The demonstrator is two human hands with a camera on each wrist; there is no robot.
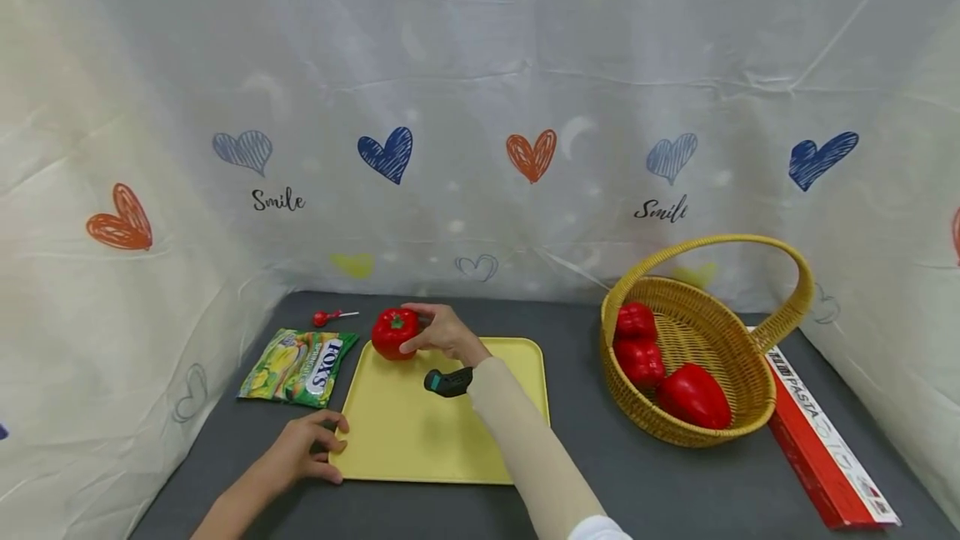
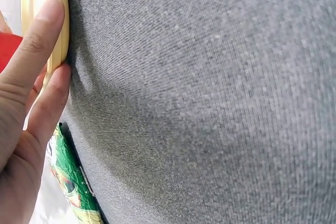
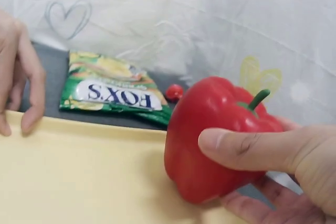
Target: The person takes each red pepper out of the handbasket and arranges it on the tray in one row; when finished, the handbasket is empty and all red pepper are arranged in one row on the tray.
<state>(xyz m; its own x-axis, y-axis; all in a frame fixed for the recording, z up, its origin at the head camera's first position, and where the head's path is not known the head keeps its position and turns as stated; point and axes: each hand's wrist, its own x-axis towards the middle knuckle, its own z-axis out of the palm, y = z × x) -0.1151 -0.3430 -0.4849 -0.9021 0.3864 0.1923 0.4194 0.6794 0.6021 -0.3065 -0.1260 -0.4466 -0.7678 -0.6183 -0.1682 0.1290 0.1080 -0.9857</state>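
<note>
In the head view my right hand (image 1: 448, 335) holds a red bell pepper (image 1: 394, 333) over the far left corner of a yellow tray (image 1: 420, 448). The right wrist view shows the thumb against the side of the pepper (image 3: 218, 129) and fingers beneath it; its green stem points up. My left hand (image 1: 303, 447) grips the tray's left edge near the front corner. Up close in the left wrist view, the thumb and a finger of that hand (image 2: 31, 77) touch the tray's rim (image 2: 60, 40).
A green and yellow FOX'S candy bag (image 1: 300, 367) lies left of the tray, with a red lollipop (image 1: 322, 318) behind it. At the right stands a yellow wicker basket (image 1: 738, 332) with red peppers (image 1: 693, 397) inside. Beside it lies a red and white pasta box (image 1: 832, 448).
</note>
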